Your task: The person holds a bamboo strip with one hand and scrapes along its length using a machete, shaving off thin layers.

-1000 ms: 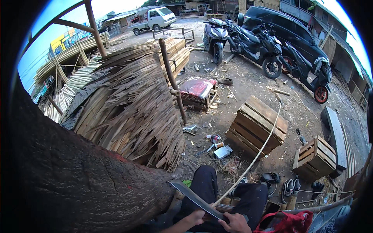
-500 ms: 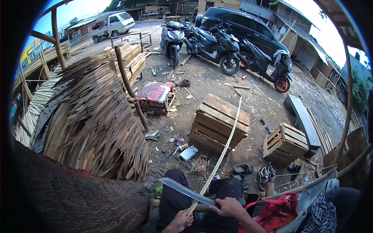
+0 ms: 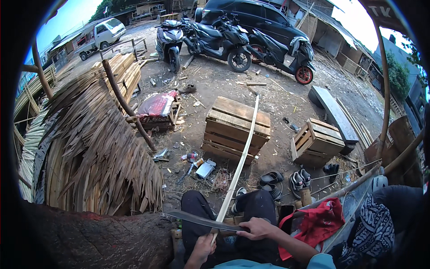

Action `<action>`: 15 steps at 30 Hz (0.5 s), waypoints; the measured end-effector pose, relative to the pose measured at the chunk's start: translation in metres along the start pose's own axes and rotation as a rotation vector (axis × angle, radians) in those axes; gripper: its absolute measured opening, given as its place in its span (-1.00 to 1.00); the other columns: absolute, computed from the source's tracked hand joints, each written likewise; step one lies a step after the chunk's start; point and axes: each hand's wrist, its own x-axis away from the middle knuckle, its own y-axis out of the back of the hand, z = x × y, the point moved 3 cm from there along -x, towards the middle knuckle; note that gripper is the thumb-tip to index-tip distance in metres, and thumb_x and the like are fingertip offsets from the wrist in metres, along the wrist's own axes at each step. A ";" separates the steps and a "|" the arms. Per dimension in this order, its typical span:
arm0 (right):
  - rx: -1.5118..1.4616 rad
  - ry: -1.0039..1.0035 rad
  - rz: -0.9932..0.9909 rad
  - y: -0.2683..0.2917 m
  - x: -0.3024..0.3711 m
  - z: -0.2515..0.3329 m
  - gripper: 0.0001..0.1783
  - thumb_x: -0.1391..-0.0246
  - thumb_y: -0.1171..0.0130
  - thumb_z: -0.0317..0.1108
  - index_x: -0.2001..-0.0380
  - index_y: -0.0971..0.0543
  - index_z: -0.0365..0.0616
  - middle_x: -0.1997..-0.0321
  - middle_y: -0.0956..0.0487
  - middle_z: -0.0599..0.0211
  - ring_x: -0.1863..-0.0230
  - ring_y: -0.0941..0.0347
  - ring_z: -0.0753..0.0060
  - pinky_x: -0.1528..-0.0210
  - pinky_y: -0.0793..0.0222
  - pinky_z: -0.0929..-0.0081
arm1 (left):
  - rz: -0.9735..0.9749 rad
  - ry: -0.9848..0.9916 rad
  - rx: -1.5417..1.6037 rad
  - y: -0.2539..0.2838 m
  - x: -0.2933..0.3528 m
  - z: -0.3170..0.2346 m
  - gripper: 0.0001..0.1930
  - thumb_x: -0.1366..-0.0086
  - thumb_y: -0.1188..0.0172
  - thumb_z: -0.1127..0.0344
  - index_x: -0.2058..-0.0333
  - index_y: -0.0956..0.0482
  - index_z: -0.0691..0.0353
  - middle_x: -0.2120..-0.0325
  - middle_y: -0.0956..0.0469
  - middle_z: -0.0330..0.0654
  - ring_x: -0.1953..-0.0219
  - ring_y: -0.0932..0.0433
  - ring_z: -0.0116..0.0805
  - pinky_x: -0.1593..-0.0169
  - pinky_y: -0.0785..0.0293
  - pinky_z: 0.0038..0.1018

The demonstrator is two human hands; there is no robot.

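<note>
Over my lap, my left hand (image 3: 204,246) is closed round the near end of a long pale strip (image 3: 240,172), which looks like split bamboo or wood. The strip runs away from me and slants past the wooden crate in front. My right hand (image 3: 258,228) grips a machete (image 3: 193,220), its handle mostly hidden in the fingers. The dark blade points left and lies across the strip just beyond my left hand. My dark-trousered knees are on both sides of the strip.
A slatted wooden crate (image 3: 237,127) stands ahead, with a smaller crate (image 3: 319,142) to its right. Sandals (image 3: 271,183) and shoes lie before me. A dry-leaf thatch (image 3: 98,143) covers stacked wood at left. A red cloth (image 3: 316,222) lies by my right arm. Motorbikes (image 3: 219,45) park beyond.
My view has shifted, so the surroundings appear farther left and higher. The machete blade has tilted, its face now darker. Both hands keep their grips.
</note>
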 end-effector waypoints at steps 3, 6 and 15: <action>0.090 -0.028 -0.097 0.021 -0.001 -0.008 -0.40 -0.08 0.12 0.22 0.26 -0.56 -0.12 0.59 -0.50 -0.08 0.38 -0.49 -0.13 0.29 -0.40 0.06 | -0.066 -0.140 -0.217 0.008 0.003 0.002 -0.70 -0.40 0.15 0.14 0.47 -0.33 0.17 0.80 -0.20 -0.39 0.80 -0.17 -0.66 0.74 -0.05 -0.67; 0.016 -0.117 -0.171 0.020 -0.015 -0.023 -0.41 -0.10 0.14 0.21 0.30 -0.55 -0.13 0.62 -0.49 -0.06 0.39 -0.48 -0.13 0.29 -0.39 0.05 | -0.106 -0.280 -0.342 0.018 0.005 -0.001 -0.70 -0.39 0.13 0.14 0.45 -0.35 0.18 0.75 -0.24 -0.38 0.81 -0.17 -0.65 0.76 -0.07 -0.66; 0.094 0.017 -0.282 0.009 0.004 -0.020 -0.43 -0.06 0.08 0.22 0.34 -0.56 -0.10 0.65 -0.49 -0.01 0.53 -0.47 -0.10 0.45 -0.38 0.10 | -0.029 -0.063 -0.046 0.001 0.029 -0.010 -0.71 -0.41 0.18 0.16 0.46 -0.30 0.17 0.75 -0.20 -0.39 0.79 -0.14 -0.67 0.76 -0.01 -0.68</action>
